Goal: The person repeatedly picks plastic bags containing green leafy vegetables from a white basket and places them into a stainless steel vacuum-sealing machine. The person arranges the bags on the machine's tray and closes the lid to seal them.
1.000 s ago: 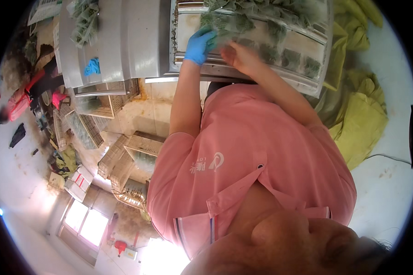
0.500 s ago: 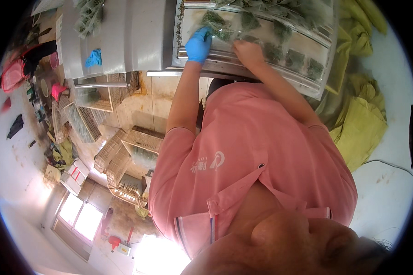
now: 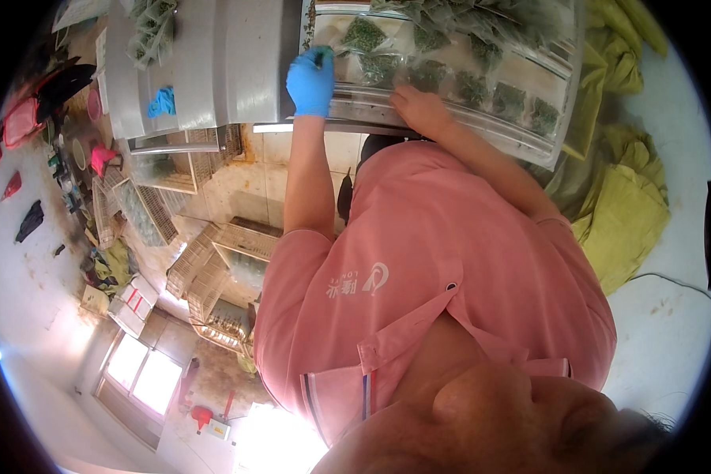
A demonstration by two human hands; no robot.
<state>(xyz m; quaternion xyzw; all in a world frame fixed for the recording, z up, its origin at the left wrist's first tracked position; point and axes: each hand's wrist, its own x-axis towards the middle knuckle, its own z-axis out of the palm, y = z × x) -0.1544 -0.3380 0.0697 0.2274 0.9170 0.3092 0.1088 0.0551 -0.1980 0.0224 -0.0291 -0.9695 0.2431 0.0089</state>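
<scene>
My left hand (image 3: 311,84), in a blue glove, is raised at the left edge of the tray (image 3: 354,108). Its fingers are closed on a small pinch of dark green plant bits (image 3: 321,55). On the tray lie several clear plastic bags, among them an upper bag of green bits (image 3: 363,35) and a lower bag (image 3: 379,68). Bare and curled, my right hand (image 3: 422,110) rests at the tray's near side. Its fingertips close on the edge of a clear bag (image 3: 426,76); the exact grip is partly hidden.
More filled bags (image 3: 482,20) are heaped along the tray's far side. A metal surface (image 3: 241,63) stands to the left, bearing a crumpled blue glove (image 3: 162,101) and a pile of bags (image 3: 152,31). Yellow-green sacks (image 3: 624,213) lie at the right; crates (image 3: 229,261) stand on the floor.
My left hand has moved left, away from the upper bag to the tray's edge, with green bits now showing at its fingertips. My right hand has shifted slightly left and toward me.
</scene>
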